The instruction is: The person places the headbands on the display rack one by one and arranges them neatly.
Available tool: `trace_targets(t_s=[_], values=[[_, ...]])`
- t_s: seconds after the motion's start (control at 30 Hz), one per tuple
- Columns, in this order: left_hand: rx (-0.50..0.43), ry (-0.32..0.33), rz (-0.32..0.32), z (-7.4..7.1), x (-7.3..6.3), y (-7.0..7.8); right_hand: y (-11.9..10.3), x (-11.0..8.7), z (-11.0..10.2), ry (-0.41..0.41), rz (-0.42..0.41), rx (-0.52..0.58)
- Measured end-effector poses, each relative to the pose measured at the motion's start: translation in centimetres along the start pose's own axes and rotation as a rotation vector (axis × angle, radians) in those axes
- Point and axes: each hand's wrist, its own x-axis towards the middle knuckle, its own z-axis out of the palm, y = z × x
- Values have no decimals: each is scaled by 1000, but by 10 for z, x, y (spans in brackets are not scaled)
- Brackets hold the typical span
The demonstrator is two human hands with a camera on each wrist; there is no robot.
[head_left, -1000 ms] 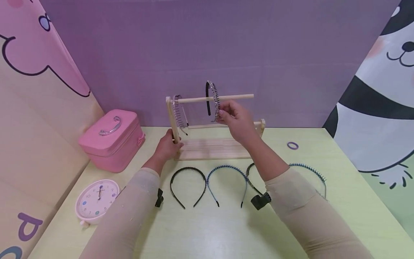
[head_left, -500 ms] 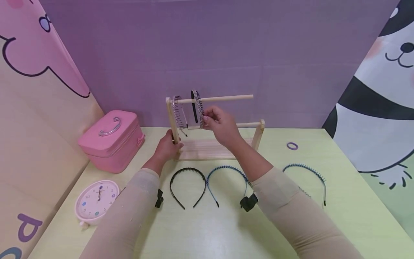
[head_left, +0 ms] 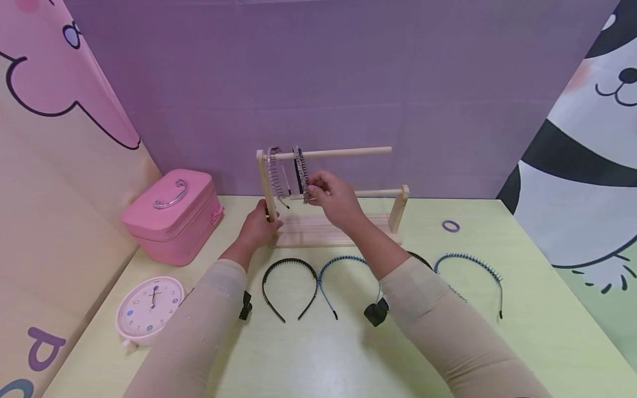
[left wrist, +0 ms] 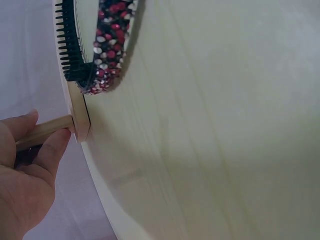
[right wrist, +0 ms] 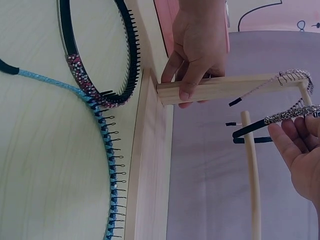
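A wooden rack [head_left: 313,232] with an upper rod [head_left: 353,151] stands on the table. My left hand [head_left: 256,225] grips the lower part of its left post [right wrist: 207,90]. From the upper rod hangs a silver glittery headband [head_left: 300,171], black inside and toothed. My right hand [head_left: 335,200] pinches its front side; the right wrist view shows the fingers against the sparkling band [right wrist: 292,114]. A pale pink toothed headband [head_left: 273,172] hangs further left, near the post. In front of the rack lie a black headband [head_left: 290,260] and a blue headband [head_left: 348,257].
Another blue headband [head_left: 468,256] lies at right, and a dark one [head_left: 420,258] is partly under my right forearm. A purple ring [head_left: 450,226] lies right of the rack. At left are a pink case [head_left: 169,221] and a round clock [head_left: 149,309].
My right hand has moved left and slightly down, bringing the silver headband along the upper rod closer to the pale pink one. The left hand stays on the post.
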Motion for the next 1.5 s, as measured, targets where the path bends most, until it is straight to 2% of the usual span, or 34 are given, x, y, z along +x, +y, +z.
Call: trace_targets(t_s=[0.37,0.53,0.63,0.83,1.2,1.4,1.5], values=[[8,4,11,1,1,0,0,-2,-3,-47,24,-84],[8,8,7,1,0,-2,2,-8,-15,-68,32,-165],[8,5,10,1,1,-2,5,-12,-25,-61,37,-172],[-7,11,12,1,5,-7,7,-24,-51,-60,68,-219],[-25,10,23,4,7,-9,4,-55,-114,-58,154,-329],[-22,13,15,3,6,-8,16,-75,-150,-2,184,-367],[-18,12,26,3,6,-8,26,-87,-168,5,232,-411]])
